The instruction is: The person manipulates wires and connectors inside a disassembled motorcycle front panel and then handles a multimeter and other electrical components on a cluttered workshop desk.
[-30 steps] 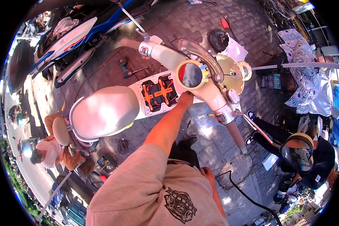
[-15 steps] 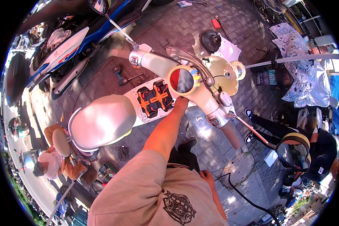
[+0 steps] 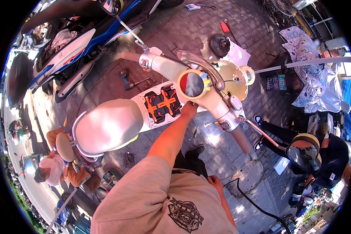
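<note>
1. The left hand [image 3: 190, 108] was stretched out to the cream scooter [image 3: 109, 124], touching its body just below the round gauge [image 3: 192, 84] at the middle of the handlebar [image 3: 206, 93]. Its fingers looked curled against the edge there, but the hand was small and partly tucked under the handlebar, so I could not tell whether they gripped anything.
2. The right hand [image 3: 213, 182] hung low beside the person's hip, near a black cable [image 3: 257, 206] that ran across the paving; its fingers seemed loosely bent, holding nothing that I could make out.
3. The scooter stood on brick paving, seat toward the left, handlebar toward the right. Between the pale seat and the handlebar its floor was open, showing a black pack bound with orange straps [image 3: 162, 103].
4. A blue and white scooter [image 3: 70, 50] stood beyond it, toward the upper left.
5. A few tools [image 3: 130, 80] lay on the paving between the two scooters.
6. A person in an orange top [image 3: 56, 169] crouched at the lower left, behind the seat.
7. Another person in dark clothes [image 3: 323, 156] sat at the right, near the handlebar's end.
</note>
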### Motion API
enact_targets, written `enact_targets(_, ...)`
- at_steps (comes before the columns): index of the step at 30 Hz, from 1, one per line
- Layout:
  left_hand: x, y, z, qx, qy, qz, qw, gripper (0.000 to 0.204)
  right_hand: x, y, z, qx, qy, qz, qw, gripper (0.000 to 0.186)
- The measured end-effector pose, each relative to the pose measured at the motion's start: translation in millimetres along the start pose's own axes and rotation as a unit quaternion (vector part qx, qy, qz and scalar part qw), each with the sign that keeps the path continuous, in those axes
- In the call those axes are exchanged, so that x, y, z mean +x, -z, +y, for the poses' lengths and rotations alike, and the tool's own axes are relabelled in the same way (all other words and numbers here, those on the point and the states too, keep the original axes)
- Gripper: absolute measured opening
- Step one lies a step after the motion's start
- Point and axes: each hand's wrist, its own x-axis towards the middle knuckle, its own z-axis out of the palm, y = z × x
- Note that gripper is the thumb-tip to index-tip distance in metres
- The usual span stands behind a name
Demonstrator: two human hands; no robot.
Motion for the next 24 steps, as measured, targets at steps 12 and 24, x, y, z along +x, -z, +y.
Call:
enact_targets(12,-19,16,-2,0.009,-0.056,0.011,0.998,0.065,0,-4,-9,-0.005,-0.010,0.007,1.000,0.039)
enact_targets(24,-82,116,-140,0.215,0.077,-0.107,0.968,0.052,0,4,-39,-0.024,-0.002,0.010,1.000,0.039)
